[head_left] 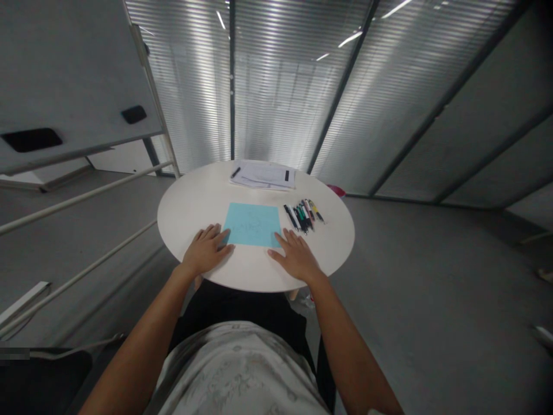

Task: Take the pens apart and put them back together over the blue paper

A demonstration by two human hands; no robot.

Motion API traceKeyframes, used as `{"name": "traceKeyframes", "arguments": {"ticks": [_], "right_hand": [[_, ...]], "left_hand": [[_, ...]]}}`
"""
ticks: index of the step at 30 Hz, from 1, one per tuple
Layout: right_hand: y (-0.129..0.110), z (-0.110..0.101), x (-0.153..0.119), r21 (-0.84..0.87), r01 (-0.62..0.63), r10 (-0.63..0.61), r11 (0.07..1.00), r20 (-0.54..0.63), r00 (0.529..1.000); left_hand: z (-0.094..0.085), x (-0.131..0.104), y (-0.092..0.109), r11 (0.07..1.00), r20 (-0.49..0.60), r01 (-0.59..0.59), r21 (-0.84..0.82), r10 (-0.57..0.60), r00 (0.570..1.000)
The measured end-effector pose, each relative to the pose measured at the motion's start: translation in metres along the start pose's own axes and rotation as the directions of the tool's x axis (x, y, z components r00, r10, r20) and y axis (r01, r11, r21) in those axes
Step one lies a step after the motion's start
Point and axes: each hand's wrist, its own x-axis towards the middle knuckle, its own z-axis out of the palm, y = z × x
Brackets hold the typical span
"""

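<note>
Looking through the head cam, I've got both palms down on a round white table, nothing gripped. The blue sheet lies flat in front of me, between the two hands. Left hand: fingers spread apart, index at the sheet's left edge, thumb by the near edge. Right hand pretty much mirrors it, fingers loosely apart, index at the near right corner. Can't tell how hard either one presses. There are faint marks on the sheet, too dim for me to read.

My read: the step in hand is steadying or squaring the paper. As I see it, the next move calls for one hand staying put so the sheet doesn't skate. The pens sit just past the right hand, and the white papers lie toward the far edge.
</note>
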Motion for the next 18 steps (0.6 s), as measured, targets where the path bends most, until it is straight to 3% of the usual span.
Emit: {"name": "traceKeyframes", "arguments": {"ticks": [12, 18], "right_hand": [[-0.0008, -0.0024, -0.0004, 0.014, -0.016, 0.016, 1.0, 0.018, 1.0], [0.0028, 0.0012, 0.0001, 0.056, 0.01, -0.008, 0.998, -0.045, 0.999]], "left_hand": [[-0.0016, -0.001, 0.0012, 1.0, 0.0, 0.007, -0.011, -0.007, 1.0], [-0.0007, -0.0012, 0.0007, 1.0, -0.022, -0.01, -0.02, 0.01, 1.0]]}}
